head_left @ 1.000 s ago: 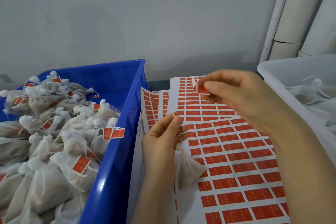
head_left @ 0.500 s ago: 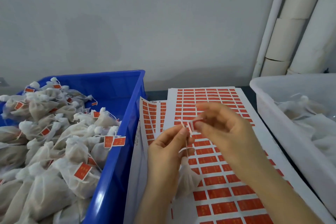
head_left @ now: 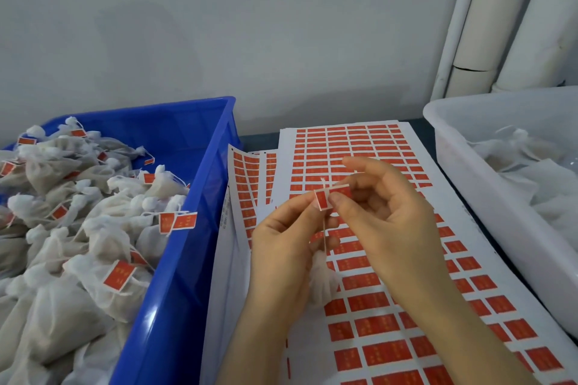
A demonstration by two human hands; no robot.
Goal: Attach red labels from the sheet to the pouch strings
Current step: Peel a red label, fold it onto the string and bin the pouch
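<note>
two bins flank the work; blue bin (head_left: 175, 259) on the left is piled with pouches already tagged, white tub (head_left: 453, 141) on the right holds pale pouches with no red showing; label sheet (head_left: 391, 306) lies flat between them, many red rows unused; change: a second ago the right hand (head_left: 387, 222) was up at the far rows with a peeled label, now it has come down to meet the left hand (head_left: 281, 247) over the sheet's middle; so peeling looks done, sticking under way; pouch (head_left: 322, 278) hangs below the left hand, partly hidden; left fingers curl round the string (head_left: 326, 228), pinching it just under the label; right thumb and forefinger clamp the red label (head_left: 322, 199), bent around the string, halves not yet flat together i judge; other right fingers loosely apart
</note>
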